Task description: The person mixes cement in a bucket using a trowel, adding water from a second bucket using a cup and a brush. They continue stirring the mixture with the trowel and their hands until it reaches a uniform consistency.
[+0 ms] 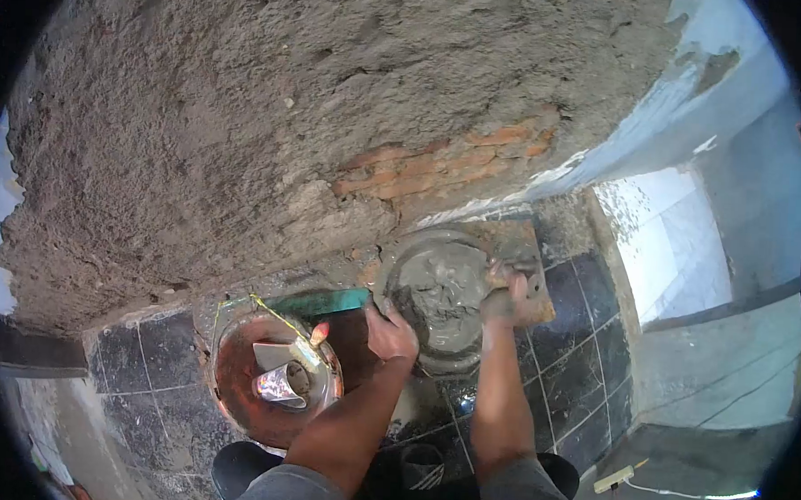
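A round basin (449, 368) of wet grey mortar (443, 292) stands on the floor against the wall. My left hand (391, 332) is at the basin's left rim, its fingers curled around the edge. Beside its fingertips is the end of a green strip (322, 302). On the basin's right side, my right hand (504, 301) is closed around the wooden handle of a trowel smeared with mortar. A flat board (534, 296) lies under and beside the basin there.
Left of the basin, a reddish bucket (225, 381) holds a crumpled cup (283, 386) and a brush (311, 346). The rough wall (209, 134) shows bare brick (449, 167) low down. Dark tiles (575, 347) cover the floor. A power strip (614, 479) lies at right.
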A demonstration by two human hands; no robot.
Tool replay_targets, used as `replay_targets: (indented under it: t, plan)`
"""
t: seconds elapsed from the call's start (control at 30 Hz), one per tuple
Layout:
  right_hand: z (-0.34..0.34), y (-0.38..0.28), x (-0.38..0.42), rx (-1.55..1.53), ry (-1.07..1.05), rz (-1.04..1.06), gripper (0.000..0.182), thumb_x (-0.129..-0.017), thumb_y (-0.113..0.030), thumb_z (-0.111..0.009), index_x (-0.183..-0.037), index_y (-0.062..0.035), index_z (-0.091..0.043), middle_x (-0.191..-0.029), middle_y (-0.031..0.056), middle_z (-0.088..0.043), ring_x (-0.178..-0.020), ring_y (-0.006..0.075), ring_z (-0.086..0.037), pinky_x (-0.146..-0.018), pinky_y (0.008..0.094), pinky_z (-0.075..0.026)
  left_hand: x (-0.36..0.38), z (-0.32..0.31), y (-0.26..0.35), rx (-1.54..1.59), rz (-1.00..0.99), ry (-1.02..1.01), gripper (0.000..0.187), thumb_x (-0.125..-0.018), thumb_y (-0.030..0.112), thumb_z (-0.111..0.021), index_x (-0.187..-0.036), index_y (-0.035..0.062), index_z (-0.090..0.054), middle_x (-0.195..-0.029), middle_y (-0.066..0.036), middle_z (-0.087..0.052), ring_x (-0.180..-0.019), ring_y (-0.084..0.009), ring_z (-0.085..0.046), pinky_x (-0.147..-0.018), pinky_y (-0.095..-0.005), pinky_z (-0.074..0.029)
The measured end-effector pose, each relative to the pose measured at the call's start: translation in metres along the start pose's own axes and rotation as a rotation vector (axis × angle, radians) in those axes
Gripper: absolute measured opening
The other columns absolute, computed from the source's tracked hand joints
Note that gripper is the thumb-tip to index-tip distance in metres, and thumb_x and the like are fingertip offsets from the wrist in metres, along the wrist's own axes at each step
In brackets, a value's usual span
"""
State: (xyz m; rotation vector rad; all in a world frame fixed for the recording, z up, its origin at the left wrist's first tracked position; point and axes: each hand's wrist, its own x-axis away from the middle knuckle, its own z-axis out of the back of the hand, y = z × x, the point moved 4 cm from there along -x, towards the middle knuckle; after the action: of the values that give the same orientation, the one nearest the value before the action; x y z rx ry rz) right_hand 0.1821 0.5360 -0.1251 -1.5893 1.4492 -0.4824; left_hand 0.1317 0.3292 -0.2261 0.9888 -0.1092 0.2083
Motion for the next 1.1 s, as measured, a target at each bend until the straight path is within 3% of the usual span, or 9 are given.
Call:
replay_targets:
  t: [0.13,0.37,0.47,0.53,0.6,0.77,0.9,1.03,1.1]
  plan:
    - [-0.034,0.005,-0.014,0.149,-0.206,0.046,0.013,-0.082,-0.010,-0.062,-0.084,0.0015,-0.056,-0.073,0.0080,-0.057,-0.064,0.0198,-0.059,-0.062,0.0344,-0.049,-0.003,-0.003,0.002,-0.002,-0.038,0.018,0.053,-0.103,0.037,-0.042,-0.144,0.0037,-0.044,-0.131,-0.027,-0.059,-0.115,-0.0475,-0.057,-0.094,-0.0521,-0.045]
    - [0.006,0.086,-0.020,0.003,-0.236,-0.173,0.025,-0.087,-0.007,-0.062,-0.108,-0.0014,-0.051,-0.090,0.0129,-0.059,-0.069,0.0216,-0.063,-0.064,0.0364,-0.054,0.003,0.005,0.016,0.018,0.017,0.007,0.056,-0.104,0.042,-0.042,-0.144,0.0017,-0.045,-0.133,-0.027,-0.058,-0.118,-0.0467,-0.056,-0.098,-0.0509,-0.044]
    - [0.015,0.082,-0.023,0.554,-0.542,0.281,0.029,-0.085,-0.002,-0.065,-0.110,-0.0022,-0.052,-0.091,0.0111,-0.060,-0.071,0.0213,-0.063,-0.065,0.0364,-0.054,0.003,0.004,0.012,0.005,-0.001,-0.011,0.057,-0.104,0.042,-0.042,-0.144,0.0016,-0.045,-0.134,-0.026,-0.058,-0.119,-0.0460,-0.056,-0.101,-0.0500,-0.043]
    - [0.025,0.074,-0.020,0.533,-0.526,0.167,0.030,-0.084,-0.002,-0.066,-0.111,-0.0026,-0.053,-0.091,0.0098,-0.061,-0.073,0.0207,-0.063,-0.067,0.0358,-0.054,0.005,0.007,0.015,-0.005,0.015,-0.016,0.057,-0.104,0.042,-0.042,-0.144,0.0017,-0.045,-0.135,-0.026,-0.057,-0.121,-0.0454,-0.055,-0.101,-0.0496,-0.043]
    - [0.049,0.095,-0.015,0.062,-0.171,-0.425,0.028,-0.085,-0.003,-0.068,-0.110,-0.0032,-0.054,-0.090,0.0081,-0.061,-0.076,0.0201,-0.063,-0.070,0.0347,-0.054,0.007,0.009,0.014,0.011,-0.001,-0.024,0.058,-0.104,0.043,-0.041,-0.144,0.0019,-0.045,-0.137,-0.025,-0.056,-0.123,-0.0445,-0.054,-0.102,-0.0490,-0.043]
    - [0.027,0.050,0.024,0.320,-0.155,-0.214,0.030,-0.080,-0.004,-0.073,-0.105,-0.0057,-0.057,-0.087,0.0058,-0.061,-0.081,0.0162,-0.061,-0.074,0.0324,-0.051,0.006,0.010,0.020,0.033,0.042,0.012,0.054,-0.104,0.043,-0.040,-0.142,0.0056,-0.048,-0.134,-0.024,-0.059,-0.118,-0.0459,-0.057,-0.098,-0.0523,-0.045]
    - [0.039,0.068,0.059,0.363,-0.446,-0.112,0.034,-0.075,-0.002,-0.073,-0.105,-0.0053,-0.057,-0.090,0.0039,-0.058,-0.080,0.0135,-0.056,-0.074,0.0311,-0.049,0.007,0.013,0.018,0.006,0.051,0.005,0.053,-0.104,0.042,-0.042,-0.143,0.0055,-0.047,-0.134,-0.024,-0.059,-0.118,-0.0450,-0.057,-0.098,-0.0510,-0.046]
    - [0.016,0.035,0.087,0.328,-0.226,0.112,0.015,-0.070,0.002,-0.067,-0.078,-0.0037,-0.056,-0.074,0.0005,-0.053,-0.072,0.0128,-0.053,-0.067,0.0294,-0.044,0.006,0.014,0.019,0.007,0.074,-0.025,0.052,-0.104,0.038,-0.044,-0.145,0.0062,-0.045,-0.135,-0.024,-0.058,-0.120,-0.0441,-0.057,-0.100,-0.0493,-0.045]
    - [0.015,0.019,0.080,0.383,-0.468,-0.010,0.013,-0.067,0.002,-0.064,-0.076,-0.0035,-0.056,-0.074,0.0024,-0.055,-0.071,0.0130,-0.054,-0.067,0.0285,-0.045,0.006,0.015,0.020,-0.003,0.090,-0.041,0.052,-0.104,0.038,-0.044,-0.145,0.0064,-0.044,-0.135,-0.024,-0.058,-0.120,-0.0441,-0.056,-0.100,-0.0494,-0.045]
